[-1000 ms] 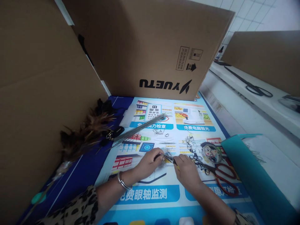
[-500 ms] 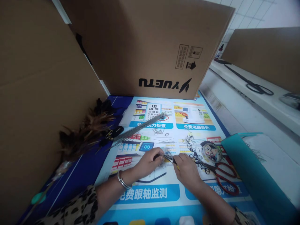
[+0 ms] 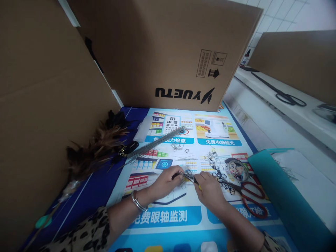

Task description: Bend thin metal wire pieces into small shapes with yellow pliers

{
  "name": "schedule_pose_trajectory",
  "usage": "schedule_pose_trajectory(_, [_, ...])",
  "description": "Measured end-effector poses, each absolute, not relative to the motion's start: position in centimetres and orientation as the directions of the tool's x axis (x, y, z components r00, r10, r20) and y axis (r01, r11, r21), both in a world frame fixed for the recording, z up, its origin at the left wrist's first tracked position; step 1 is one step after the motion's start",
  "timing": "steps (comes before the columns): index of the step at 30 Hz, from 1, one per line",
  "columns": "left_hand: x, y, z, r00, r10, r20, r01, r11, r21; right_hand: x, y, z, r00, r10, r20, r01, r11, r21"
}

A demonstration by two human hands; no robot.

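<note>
Near the middle of the printed mat, my left hand (image 3: 168,181) is closed in a pinch on something small and dark; the piece is too small to name. My right hand (image 3: 210,189) is wrapped round pliers (image 3: 191,177) with yellow on the handle, their metal jaws pointing left to the left hand's fingertips. Just right of that hand lie small black wire rings (image 3: 228,185) and red-handled scissors (image 3: 253,196). A bundle of thin straight wires (image 3: 157,141) lies slantwise beyond my left hand. Fine wire bits (image 3: 178,146) are scattered near it.
Brown feathers (image 3: 97,143) lie along the left cardboard wall (image 3: 39,70). A cardboard box (image 3: 162,52) stands at the back. At the right are a teal box (image 3: 286,196) and, on a white ledge, black scissors (image 3: 288,99).
</note>
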State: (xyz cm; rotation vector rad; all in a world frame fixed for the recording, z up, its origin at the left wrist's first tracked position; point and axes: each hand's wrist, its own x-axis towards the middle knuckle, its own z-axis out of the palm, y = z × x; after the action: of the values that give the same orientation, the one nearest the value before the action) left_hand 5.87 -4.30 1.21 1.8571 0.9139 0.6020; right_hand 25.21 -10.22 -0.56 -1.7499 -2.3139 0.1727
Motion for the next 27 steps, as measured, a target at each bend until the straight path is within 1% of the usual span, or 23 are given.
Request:
schedule_pose_trajectory(6, [5.76, -4.41, 1.28, 0.592, 0.805, 0.027, 0.350, -0.286, 0.892, 25.18, -10.30, -0.39, -0.253, 0.964, 0.085, 0.923, 0.267, -0.277])
schedule_pose_trajectory(11, [5.83, -4.49, 1.43, 0.592, 0.806, 0.014, 0.339, -0.265, 0.903, 25.16, -10.33, -0.29, -0.247, 0.965, 0.084, 0.923, 0.261, -0.282])
schedule_pose_trajectory(23, [5.84, -4.47, 1.45, 0.583, 0.812, 0.020, 0.313, -0.247, 0.917, 25.12, -10.34, -0.36, -0.245, 0.961, 0.131, 0.921, 0.273, -0.278])
schedule_pose_trajectory(27, [5.87, -4.45, 1.43, 0.577, 0.816, 0.015, 0.274, -0.211, 0.938, 25.07, -10.25, -0.63, -0.234, 0.955, 0.181, 0.905, 0.282, -0.318])
